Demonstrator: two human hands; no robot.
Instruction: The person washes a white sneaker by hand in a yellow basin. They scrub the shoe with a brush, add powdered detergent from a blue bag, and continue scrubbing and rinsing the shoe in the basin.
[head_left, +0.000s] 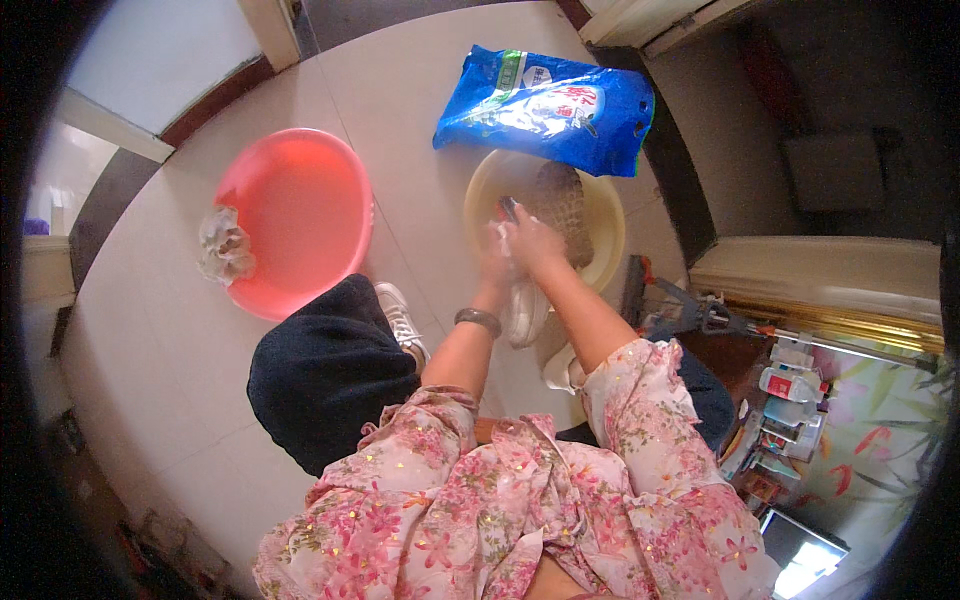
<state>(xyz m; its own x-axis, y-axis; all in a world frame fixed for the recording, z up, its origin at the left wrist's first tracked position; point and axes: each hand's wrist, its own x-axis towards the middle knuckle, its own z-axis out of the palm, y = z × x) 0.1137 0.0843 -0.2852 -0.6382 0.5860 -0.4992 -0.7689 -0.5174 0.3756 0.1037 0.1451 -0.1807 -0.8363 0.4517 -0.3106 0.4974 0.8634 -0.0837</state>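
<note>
Both of my hands are together over a pale yellow basin. My right hand is closed around a small black-and-red object, possibly a brush handle; most of it is hidden. My left hand, wearing a dark bangle at the wrist, is blurred by motion, with white foam near its fingers. What it grips is hard to make out. Just below the hands, a white shoe shows its toe at the basin's near edge. Another shoe lies sole up in the basin, its tread brownish.
A blue detergent bag lies beyond the yellow basin. To the left stands a pink basin of liquid, a pale crumpled cloth over its rim. A mop-like tool and a shelf of bottles are at right.
</note>
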